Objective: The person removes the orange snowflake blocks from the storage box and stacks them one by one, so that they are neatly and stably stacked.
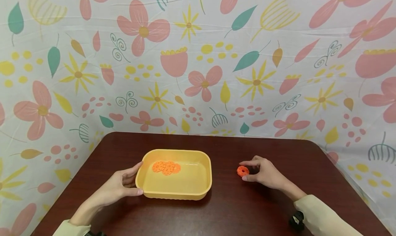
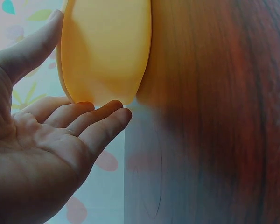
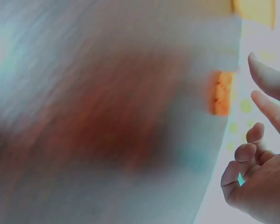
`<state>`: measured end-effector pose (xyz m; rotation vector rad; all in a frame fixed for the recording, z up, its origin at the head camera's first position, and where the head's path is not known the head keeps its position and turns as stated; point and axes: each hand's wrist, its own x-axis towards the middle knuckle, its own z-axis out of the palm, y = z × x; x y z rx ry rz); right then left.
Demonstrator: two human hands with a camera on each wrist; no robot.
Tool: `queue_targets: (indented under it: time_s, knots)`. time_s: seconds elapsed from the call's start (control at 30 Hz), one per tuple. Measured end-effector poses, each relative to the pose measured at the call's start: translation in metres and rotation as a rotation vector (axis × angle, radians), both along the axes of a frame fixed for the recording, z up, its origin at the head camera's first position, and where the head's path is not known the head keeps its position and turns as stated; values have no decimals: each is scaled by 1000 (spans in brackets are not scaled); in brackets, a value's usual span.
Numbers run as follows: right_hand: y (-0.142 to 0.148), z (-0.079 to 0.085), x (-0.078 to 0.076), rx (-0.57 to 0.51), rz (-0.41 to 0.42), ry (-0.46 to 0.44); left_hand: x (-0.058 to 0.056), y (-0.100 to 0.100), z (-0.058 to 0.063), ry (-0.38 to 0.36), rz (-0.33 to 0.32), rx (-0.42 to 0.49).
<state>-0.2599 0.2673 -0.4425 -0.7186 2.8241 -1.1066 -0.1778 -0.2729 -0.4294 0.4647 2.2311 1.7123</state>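
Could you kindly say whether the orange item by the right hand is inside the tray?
Out: dark tabletop shows between the orange item and the yellow tray.

The yellow tray (image 2: pixel 105 51) shows its smooth side, with a rounded end toward the left hand (image 2: pixel 49 140). The hand's thumb (image 2: pixel 35 51) meets the tray's left rim, while its slightly bent fingers (image 2: pixel 105 128) reach to just below the tray's rounded end. Right of the tray spreads the dark reddish-brown tabletop (image 2: pixel 214 102), its grain streaked and its sheen bluish-grey below the tray. Pale patterned cloth (image 2: pixel 100 191) shows left of and below it.
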Motion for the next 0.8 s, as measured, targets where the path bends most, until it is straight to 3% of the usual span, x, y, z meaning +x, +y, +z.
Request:
queue_targets:
  time_s: [0.4,0.8]
  knots:
    - [-43,31,6,-21,76,-19,0,0,1,0,1,-5]
    - [-94,65,-2,19,297,27,0,0,5,5,11,-25]
